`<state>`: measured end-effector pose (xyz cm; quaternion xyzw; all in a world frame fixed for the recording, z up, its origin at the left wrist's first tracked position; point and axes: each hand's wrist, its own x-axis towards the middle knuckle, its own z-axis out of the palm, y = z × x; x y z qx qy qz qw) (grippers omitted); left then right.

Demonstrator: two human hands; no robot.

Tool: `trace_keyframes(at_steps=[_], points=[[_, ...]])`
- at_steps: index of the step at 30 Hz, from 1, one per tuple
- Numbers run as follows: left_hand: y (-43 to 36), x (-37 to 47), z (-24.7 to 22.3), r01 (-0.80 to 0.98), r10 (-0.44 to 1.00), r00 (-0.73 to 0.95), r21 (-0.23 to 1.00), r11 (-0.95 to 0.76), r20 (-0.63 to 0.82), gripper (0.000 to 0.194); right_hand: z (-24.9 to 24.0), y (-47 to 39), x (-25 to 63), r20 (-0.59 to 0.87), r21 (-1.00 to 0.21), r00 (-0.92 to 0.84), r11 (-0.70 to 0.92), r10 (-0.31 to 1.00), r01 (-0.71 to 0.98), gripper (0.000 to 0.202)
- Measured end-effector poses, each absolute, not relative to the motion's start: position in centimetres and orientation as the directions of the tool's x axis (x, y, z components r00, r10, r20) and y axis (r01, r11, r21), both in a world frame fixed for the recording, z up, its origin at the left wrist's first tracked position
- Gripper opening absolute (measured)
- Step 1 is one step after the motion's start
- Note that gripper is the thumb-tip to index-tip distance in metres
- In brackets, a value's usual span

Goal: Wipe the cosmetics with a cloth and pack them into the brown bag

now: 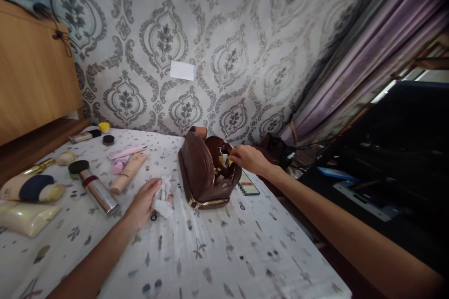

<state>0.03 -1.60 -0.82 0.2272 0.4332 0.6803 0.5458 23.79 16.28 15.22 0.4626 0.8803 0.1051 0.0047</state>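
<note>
A brown bag (201, 173) stands unzipped on the patterned white cloth, with small cosmetic items (224, 155) showing inside. My right hand (247, 158) reaches over the bag's right rim, its fingers pinched together at the opening beside those items; what they grip, if anything, is too small to make out. Left of the bag, my left hand (145, 201) holds a crumpled white tissue (163, 198) between thumb and fingers, just above the cloth.
On the left lie a silver bottle (98, 191), a peach tube (129, 173), a pink tube (126, 151) and several other bottles. A phone (249, 184) lies right of the bag. A wooden cabinet (35, 70) borders the left, a black surface (396, 159) the right.
</note>
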Motion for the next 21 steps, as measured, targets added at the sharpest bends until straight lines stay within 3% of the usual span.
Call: trace_keyframes(at_steps=[11, 21], points=[[-1.83, 0.46, -0.1, -0.557, 0.945, -0.286, 0.83, -0.029, -0.159, 0.044, 16.03, 17.04, 23.34, -0.021, 0.223, -0.624, 0.612, 0.781, 0.759, 0.019], [-1.93, 0.74, -0.45, -0.534, 0.949, -0.279, 0.845, -0.025, -0.148, 0.05, 15.56, 16.52, 23.61, -0.019, 0.301, -0.603, 0.58, 0.798, 0.757, 0.02]])
